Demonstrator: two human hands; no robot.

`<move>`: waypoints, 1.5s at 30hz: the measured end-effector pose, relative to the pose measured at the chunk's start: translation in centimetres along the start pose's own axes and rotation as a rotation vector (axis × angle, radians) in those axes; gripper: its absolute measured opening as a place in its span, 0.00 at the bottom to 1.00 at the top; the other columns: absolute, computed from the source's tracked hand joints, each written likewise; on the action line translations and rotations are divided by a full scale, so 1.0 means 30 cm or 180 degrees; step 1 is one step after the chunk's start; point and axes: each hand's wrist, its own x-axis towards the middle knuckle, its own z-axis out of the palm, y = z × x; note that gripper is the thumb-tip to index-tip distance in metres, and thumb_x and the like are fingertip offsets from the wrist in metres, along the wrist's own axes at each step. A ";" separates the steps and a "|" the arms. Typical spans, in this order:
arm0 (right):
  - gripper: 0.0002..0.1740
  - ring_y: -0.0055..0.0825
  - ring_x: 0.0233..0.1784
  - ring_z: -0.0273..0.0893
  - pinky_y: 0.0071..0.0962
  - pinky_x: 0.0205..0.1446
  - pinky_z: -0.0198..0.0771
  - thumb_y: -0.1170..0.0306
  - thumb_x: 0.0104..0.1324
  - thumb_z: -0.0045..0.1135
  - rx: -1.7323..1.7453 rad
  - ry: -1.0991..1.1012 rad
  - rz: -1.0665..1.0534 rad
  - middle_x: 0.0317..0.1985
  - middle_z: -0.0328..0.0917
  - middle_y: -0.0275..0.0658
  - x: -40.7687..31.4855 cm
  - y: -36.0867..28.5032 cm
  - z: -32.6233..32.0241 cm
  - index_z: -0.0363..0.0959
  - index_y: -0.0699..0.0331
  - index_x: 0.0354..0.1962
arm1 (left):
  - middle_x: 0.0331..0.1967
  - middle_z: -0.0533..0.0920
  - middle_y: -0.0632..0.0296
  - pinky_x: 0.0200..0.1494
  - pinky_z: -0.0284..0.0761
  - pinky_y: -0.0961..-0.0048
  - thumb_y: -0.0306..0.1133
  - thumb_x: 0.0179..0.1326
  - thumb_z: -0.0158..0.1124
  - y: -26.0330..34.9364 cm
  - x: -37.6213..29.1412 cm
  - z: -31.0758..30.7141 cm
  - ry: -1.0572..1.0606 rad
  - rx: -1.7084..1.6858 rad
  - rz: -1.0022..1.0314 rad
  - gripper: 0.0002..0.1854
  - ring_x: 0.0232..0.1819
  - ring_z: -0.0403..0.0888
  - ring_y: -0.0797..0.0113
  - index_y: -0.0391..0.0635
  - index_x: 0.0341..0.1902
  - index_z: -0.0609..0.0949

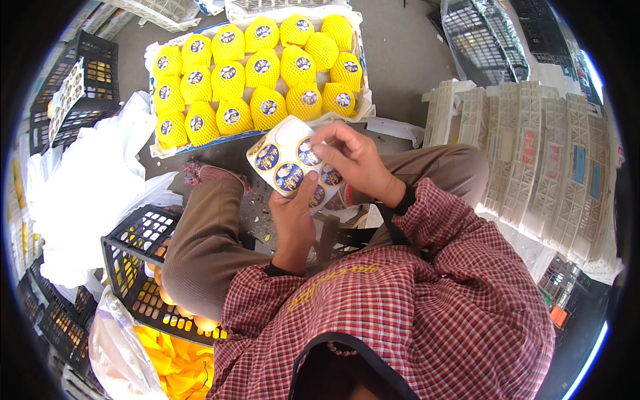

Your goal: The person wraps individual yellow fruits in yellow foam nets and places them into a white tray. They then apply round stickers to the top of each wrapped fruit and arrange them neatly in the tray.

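My left hand (296, 220) grips a sheet of round blue stickers (288, 177) by its lower edge, thumb on top. At the sheet's upper right, the thumb and index finger of my right hand (352, 157) pinch at the edge of one sticker. One round spot at the top of the sheet is bare. Just beyond the sheet lies a shallow box (367, 95) lined with white paper. It holds several rows of fruits in yellow foam nets (262, 65). Nearly all of the nets bear a round blue sticker; one at the right, the netted fruit (321, 51), shows none.
A black plastic crate (165, 320) with round fruits stands by my left leg, beside a sack of yellow nets (175, 360). White plastic sheeting (90, 185) lies at left. Pale plastic crates (530, 160) stand stacked at right. Another black crate (100, 60) is at upper left.
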 end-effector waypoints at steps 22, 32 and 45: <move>0.07 0.32 0.36 0.82 0.28 0.40 0.75 0.70 0.63 0.65 -0.0700 -0.1488 -0.0290 0.34 0.81 0.39 0.123 -0.002 -0.103 0.80 0.64 0.37 | 0.40 0.85 0.63 0.43 0.77 0.77 0.22 0.62 0.67 0.007 0.039 -0.033 0.0169 0.0274 -0.0106 0.10 0.37 0.81 0.77 0.37 0.47 0.82; 0.08 0.25 0.33 0.80 0.24 0.39 0.73 0.69 0.65 0.64 -0.0523 -0.1611 0.0086 0.33 0.80 0.39 0.170 0.046 -0.122 0.80 0.65 0.38 | 0.42 0.86 0.61 0.44 0.78 0.75 0.24 0.63 0.67 0.017 0.072 -0.031 0.0220 0.0359 -0.0334 0.11 0.40 0.82 0.75 0.35 0.49 0.82; 0.13 0.44 0.34 0.83 0.38 0.39 0.77 0.63 0.64 0.60 -0.3462 0.1499 0.0048 0.34 0.83 0.51 0.691 0.760 -0.411 0.79 0.65 0.39 | 0.38 0.85 0.57 0.18 0.82 0.75 0.33 0.71 0.60 0.036 0.075 -0.032 0.0846 0.0219 -0.0611 0.13 0.30 0.85 0.70 0.35 0.49 0.79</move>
